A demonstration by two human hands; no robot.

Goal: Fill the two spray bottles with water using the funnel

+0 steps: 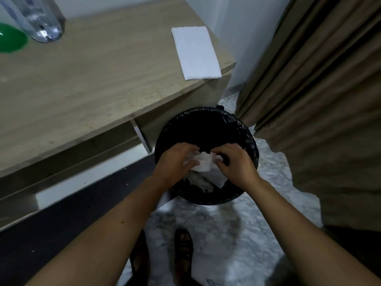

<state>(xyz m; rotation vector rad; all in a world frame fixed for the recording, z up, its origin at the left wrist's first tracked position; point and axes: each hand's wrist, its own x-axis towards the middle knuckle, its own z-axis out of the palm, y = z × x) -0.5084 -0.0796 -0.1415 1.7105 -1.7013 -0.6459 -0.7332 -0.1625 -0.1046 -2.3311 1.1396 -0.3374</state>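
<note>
My left hand [175, 162] and my right hand [235, 164] together hold a crumpled white tissue [203, 165] over the open black bin [243, 129] on the floor beside the desk. Fingers of both hands curl around the tissue's edges. More crumpled white paper [201, 181] lies inside the bin below. A green funnel [11, 39] sits at the far left of the wooden desk [92, 75], next to a clear plastic water bottle [41, 19]. No spray bottle is in view.
A folded white tissue [195, 52] lies flat near the desk's right corner. A beige curtain [321, 100] hangs close on the right of the bin. My sandalled feet [183, 248] stand on the marbled floor.
</note>
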